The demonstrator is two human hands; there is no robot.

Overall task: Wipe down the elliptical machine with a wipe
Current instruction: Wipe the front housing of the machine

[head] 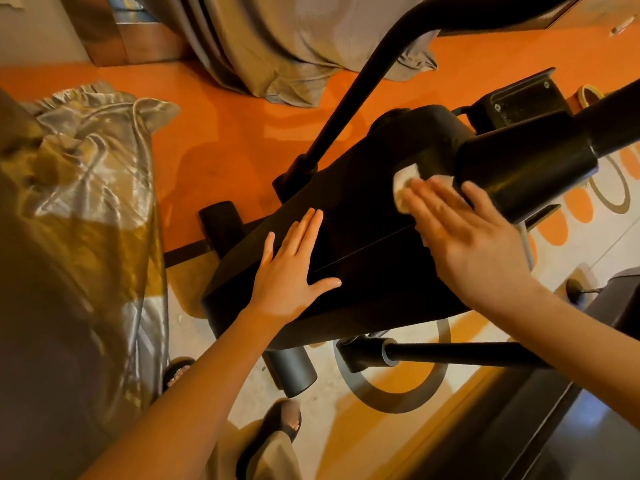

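Here, head view: we lean over black elliptical machine standing on orange floor. Our left hand lies flat on housing top, fingers straight and close together, thumb spread out. Our right hand presses white wipe flat against upper housing, fingers extended, just below thick black column; wipe peeks out past fingertips. Shiny gold-grey fabric heaped at left, grey curtain behind machine. Our sandalled foot shows below.
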